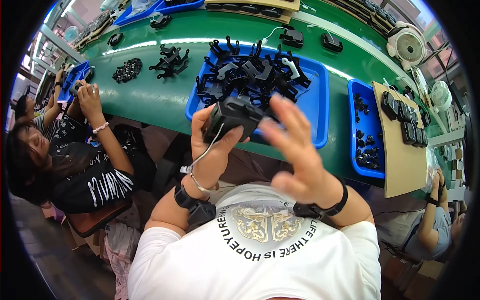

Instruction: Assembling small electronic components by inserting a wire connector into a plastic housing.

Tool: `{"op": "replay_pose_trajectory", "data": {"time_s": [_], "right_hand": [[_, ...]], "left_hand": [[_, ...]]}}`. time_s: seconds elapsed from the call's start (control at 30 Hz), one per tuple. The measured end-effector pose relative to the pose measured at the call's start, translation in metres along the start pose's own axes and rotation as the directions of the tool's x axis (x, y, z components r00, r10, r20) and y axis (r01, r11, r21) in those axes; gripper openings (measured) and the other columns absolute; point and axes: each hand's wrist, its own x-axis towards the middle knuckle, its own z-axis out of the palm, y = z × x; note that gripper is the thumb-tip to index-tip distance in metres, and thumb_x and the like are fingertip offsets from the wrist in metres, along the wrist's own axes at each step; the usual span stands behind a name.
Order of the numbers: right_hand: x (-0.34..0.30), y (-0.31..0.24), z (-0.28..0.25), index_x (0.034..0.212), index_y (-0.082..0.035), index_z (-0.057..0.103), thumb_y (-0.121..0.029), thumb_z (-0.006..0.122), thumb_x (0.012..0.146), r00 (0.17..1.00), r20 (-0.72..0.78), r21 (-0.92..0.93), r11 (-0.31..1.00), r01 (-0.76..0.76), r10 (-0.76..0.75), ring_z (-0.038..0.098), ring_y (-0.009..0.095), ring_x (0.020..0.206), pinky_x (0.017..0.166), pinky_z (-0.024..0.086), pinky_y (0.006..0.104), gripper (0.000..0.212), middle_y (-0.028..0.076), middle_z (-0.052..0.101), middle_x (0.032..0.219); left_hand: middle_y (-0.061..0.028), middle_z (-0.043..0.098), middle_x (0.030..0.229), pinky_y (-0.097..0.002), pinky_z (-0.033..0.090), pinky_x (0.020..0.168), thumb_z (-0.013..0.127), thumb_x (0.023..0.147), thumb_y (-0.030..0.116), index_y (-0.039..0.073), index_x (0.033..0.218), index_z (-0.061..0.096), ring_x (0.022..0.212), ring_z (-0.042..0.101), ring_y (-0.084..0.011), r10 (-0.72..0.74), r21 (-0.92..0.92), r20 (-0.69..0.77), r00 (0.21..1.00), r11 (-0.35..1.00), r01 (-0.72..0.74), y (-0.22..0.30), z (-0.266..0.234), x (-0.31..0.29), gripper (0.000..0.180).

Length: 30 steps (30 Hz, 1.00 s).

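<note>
My left hand (212, 154) is wrapped round a black boxy device (233, 118), held up in front of my chest. A thin white cable (216, 140) hangs from the device over my wrist, with a small plug at its end. My right hand (296, 150) is just right of the device, fingers stretched apart and blurred by motion; I see nothing in it. Behind both hands, a blue tray (320, 107) on the green table is heaped with black plastic brackets (250, 70).
Left of the tray lie a pile of small black parts (128, 70) and loose brackets (169, 62). At right are a blue bin (354, 145) of black knobs, cardboard (400, 172) bearing black devices and a fan (407, 46). A co-worker (75, 160) sits at left.
</note>
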Motion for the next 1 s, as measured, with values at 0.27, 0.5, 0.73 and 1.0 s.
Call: {"op": "replay_pose_trajectory", "data": {"time_s": [0.27,0.5,0.73,1.0], "right_hand": [[0.002,0.015,0.013,0.137,0.001,0.033,-0.044,0.051,0.088,0.984,-0.098,0.063,0.987,-0.145,0.150,0.018,0.038,0.135,0.108,0.014,0.0444,0.069,0.024,0.017,0.147],[0.012,0.015,0.016,0.137,0.000,0.033,-0.033,0.049,0.089,0.957,-0.061,0.094,0.956,-0.278,0.284,0.018,0.036,0.136,0.108,0.014,0.0428,0.060,0.024,0.019,0.146],[0.006,0.010,0.025,0.137,0.000,0.034,-0.029,0.048,0.090,0.993,0.017,0.149,0.981,-0.122,0.121,0.017,0.036,0.136,0.109,0.014,0.0423,0.057,0.023,0.020,0.146],[0.004,0.019,0.022,0.140,-0.002,0.028,-0.029,0.053,0.088,0.986,-0.021,0.266,0.952,-0.155,0.166,0.017,0.039,0.135,0.109,0.014,0.0451,0.064,0.023,0.018,0.147]], "left_hand": [[-0.0072,0.058,0.106,-0.0291,0.055,0.070,0.065,0.077,-0.006,0.009,0.121,0.041,0.091,0.060,-0.0140,0.034,0.106,-0.025,0.999,0.994,-0.031,-0.007,-0.010,0.003,0.052],[-0.0075,0.059,0.104,-0.0271,0.056,0.064,0.066,0.078,-0.004,0.009,0.121,0.041,0.088,0.061,-0.0146,-0.121,0.028,-0.063,0.991,0.992,0.123,-0.001,-0.006,0.010,0.052],[-0.0068,0.059,0.102,-0.0254,0.055,0.062,0.068,0.078,0.000,0.008,0.118,0.042,0.083,0.062,-0.0131,-0.133,0.157,-0.095,0.987,0.977,0.146,0.003,-0.002,0.011,0.048],[-0.0067,0.059,0.100,-0.0245,0.055,0.062,0.068,0.078,0.001,0.007,0.117,0.042,0.081,0.061,-0.0114,-0.088,0.210,-0.074,0.993,0.972,0.102,0.000,-0.003,0.010,0.047]]}}
